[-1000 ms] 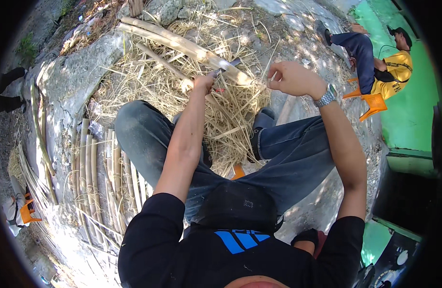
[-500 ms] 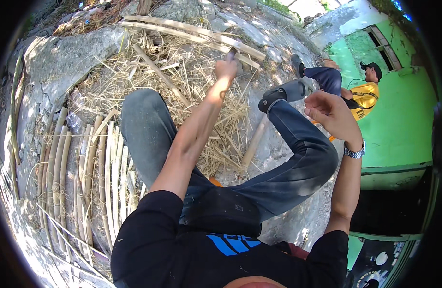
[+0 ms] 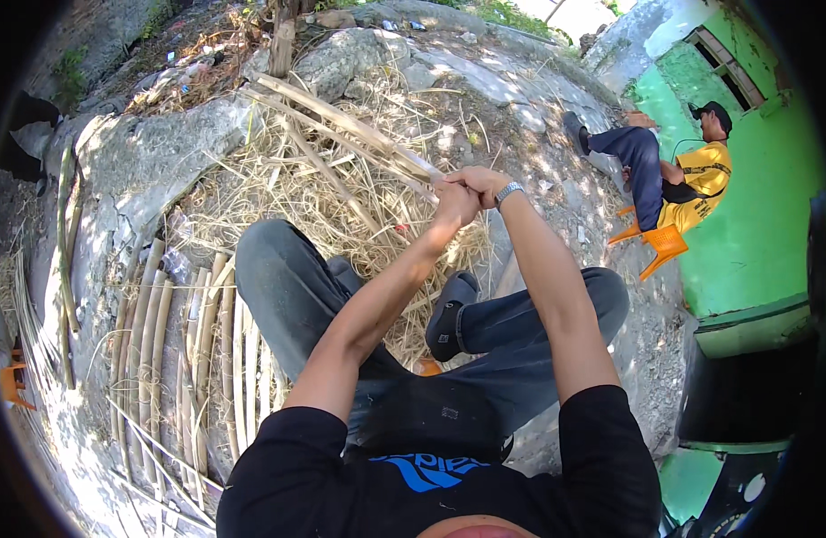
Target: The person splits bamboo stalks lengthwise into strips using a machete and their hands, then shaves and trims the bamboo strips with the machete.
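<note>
Pale pole [image 3: 359, 129] slanting down rightward to left hand [image 3: 457, 204] against right hand [image 3: 483, 182], grip unclear

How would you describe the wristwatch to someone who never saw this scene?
Find the pale shavings on the ground. Near their right edge, left hand and right hand meet at a bamboo pole. The silver wristwatch circles the right wrist; the left wrist is bare.

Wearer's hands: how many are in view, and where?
2: the left hand and the right hand, close together at the right-hand end of the pale poles. Some fingers are hidden.
</note>
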### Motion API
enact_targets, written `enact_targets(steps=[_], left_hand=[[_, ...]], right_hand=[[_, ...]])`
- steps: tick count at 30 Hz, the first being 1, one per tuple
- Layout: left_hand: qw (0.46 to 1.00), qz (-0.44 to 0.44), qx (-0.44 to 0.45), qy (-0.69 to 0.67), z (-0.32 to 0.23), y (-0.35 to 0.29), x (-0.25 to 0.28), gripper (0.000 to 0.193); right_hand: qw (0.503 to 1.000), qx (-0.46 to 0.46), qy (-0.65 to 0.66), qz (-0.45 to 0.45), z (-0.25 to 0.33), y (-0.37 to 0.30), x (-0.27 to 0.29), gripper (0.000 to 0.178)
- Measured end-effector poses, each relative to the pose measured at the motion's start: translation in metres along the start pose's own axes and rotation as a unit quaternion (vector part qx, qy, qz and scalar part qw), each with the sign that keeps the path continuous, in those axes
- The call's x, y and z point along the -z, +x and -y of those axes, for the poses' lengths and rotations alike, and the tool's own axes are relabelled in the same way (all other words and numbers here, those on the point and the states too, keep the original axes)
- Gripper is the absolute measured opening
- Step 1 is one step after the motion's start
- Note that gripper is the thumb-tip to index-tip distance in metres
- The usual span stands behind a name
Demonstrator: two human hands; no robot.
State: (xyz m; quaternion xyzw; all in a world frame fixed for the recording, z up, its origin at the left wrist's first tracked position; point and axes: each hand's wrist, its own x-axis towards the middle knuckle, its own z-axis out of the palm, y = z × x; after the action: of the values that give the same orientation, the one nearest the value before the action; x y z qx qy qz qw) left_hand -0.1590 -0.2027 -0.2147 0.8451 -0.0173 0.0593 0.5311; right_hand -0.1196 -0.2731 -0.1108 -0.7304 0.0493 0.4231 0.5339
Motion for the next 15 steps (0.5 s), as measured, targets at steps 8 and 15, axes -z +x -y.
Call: enact_targets(steps=[8, 15], left_hand=[[0.935, 0.286, 0.126, 0.17, 0.002, -0.008, 0.107, 0.055], [0.947, -0.008, 0.315, 0.062, 0.183, 0.004, 0.093, 0.049]], right_hand=[[0.932, -0.102, -0.344, -0.051, -0.031, 0.024, 0.063, 0.049], [0.779, 0.149, -0.6, -0.104, 0.013, -0.013, 0.045, 0.047]])
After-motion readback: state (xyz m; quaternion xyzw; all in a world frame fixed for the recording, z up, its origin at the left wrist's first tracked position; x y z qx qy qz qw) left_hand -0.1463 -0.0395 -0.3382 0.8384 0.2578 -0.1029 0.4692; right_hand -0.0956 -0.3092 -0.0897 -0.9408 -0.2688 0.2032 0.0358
